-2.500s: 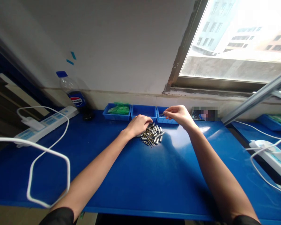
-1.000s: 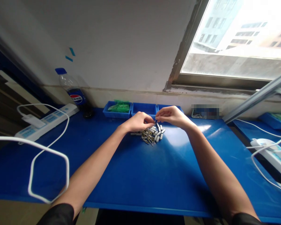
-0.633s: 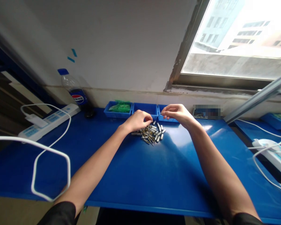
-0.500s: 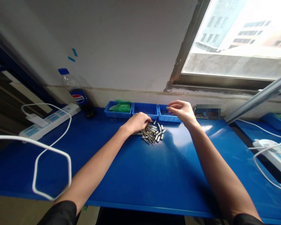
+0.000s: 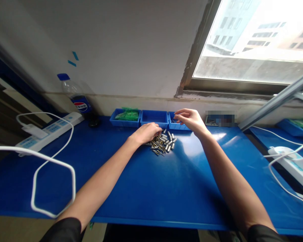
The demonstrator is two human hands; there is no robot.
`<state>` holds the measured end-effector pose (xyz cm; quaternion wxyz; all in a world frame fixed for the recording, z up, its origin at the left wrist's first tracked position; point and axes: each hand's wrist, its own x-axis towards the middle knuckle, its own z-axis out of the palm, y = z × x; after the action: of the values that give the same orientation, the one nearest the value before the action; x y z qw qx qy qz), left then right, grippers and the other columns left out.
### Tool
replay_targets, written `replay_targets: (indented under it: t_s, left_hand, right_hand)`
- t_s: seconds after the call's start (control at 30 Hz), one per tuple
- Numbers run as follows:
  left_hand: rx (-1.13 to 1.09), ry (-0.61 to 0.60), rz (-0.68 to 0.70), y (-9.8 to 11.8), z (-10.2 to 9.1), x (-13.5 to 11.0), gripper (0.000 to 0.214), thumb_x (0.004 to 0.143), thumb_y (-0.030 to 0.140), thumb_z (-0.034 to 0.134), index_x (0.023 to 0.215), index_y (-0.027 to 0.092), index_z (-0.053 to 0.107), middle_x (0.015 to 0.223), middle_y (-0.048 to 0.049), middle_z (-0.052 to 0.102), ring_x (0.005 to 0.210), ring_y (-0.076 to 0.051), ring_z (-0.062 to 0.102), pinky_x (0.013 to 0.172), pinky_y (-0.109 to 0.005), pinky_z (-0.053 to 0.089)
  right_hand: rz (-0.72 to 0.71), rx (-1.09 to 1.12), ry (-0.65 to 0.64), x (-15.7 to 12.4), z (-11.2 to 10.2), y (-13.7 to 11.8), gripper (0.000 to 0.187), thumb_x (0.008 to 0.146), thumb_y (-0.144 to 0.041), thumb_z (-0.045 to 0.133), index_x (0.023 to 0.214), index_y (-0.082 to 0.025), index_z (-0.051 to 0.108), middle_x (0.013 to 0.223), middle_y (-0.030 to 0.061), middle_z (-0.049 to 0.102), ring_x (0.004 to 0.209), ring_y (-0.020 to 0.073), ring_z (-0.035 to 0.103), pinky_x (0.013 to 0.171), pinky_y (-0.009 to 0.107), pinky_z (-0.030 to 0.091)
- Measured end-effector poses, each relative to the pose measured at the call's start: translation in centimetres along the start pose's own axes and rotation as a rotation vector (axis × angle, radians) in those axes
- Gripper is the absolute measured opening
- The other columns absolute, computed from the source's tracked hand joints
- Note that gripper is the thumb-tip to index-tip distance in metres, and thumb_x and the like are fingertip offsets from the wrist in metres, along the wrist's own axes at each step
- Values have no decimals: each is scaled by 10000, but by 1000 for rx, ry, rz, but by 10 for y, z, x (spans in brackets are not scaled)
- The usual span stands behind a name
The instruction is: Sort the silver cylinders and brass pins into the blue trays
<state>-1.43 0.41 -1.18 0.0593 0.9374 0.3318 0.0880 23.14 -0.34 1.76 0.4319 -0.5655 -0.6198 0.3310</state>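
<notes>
My left hand [image 5: 147, 132] could have scattered the pile of small metal parts [image 5: 164, 144] over the bench [image 5: 141, 188], had it raked too hard; my right hand [image 5: 189, 118] might have tipped the right-hand blue tray [image 5: 178, 126] by dipping low. The pile lay at my left hand's curled end, spreading rightward; whether that hand gripped a piece, I couldn't tell. My right hand hung at that tray, loosely curled, its hold unclear too.
</notes>
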Motion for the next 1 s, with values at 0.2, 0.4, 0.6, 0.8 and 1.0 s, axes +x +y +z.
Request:
replay_targets:
  t_s: [0.2, 0.4, 0.6, 0.8, 1.0]
  left_hand:
    - [-16, 14, 17, -3, -2, -1, 182, 942, 106, 589, 885, 179, 745, 898, -84, 719, 890, -214, 685, 752, -262, 500]
    - [-265, 141, -9, -3, -7, 1, 120, 937, 170, 627, 985, 177, 737, 941, -62, 748, 840, -175, 696, 795, -251, 515]
    - [-468, 257, -30, 1, -11, 2, 106, 872, 150, 678, 918, 160, 773, 881, -44, 799, 805, -168, 743, 792, -247, 536]
    - [-574, 274, -66, 4, -13, 1, 99, 838, 176, 706, 903, 156, 777, 830, -34, 798, 777, -165, 752, 742, -234, 554]
    - [-649, 281, -64, 3, -11, 1, 57, 815, 187, 723, 851, 148, 742, 803, -34, 786, 760, -159, 750, 738, -233, 571]
  right_hand:
    - [-10, 7, -16, -1, 1, -1, 300, 774, -360, 739, 983, -150, 775, 797, 76, 783, 679, 171, 716, 627, 263, 564]
    - [-1, -1, -95, -3, 2, -4, 268, 784, -344, 731, 963, -148, 767, 776, 73, 779, 661, 168, 710, 633, 266, 561]
    - [1, -50, -313, -5, 0, -4, 331, 787, -425, 786, 1001, -172, 779, 801, 59, 788, 712, 187, 727, 658, 265, 568]
    - [0, -13, -498, -9, 10, -7, 416, 761, -507, 824, 1004, -170, 799, 788, 56, 787, 709, 179, 716, 691, 274, 572]
    - [28, 37, -515, -11, 18, -4, 357, 752, -478, 834, 922, -166, 804, 759, 59, 783, 704, 189, 719, 693, 287, 582]
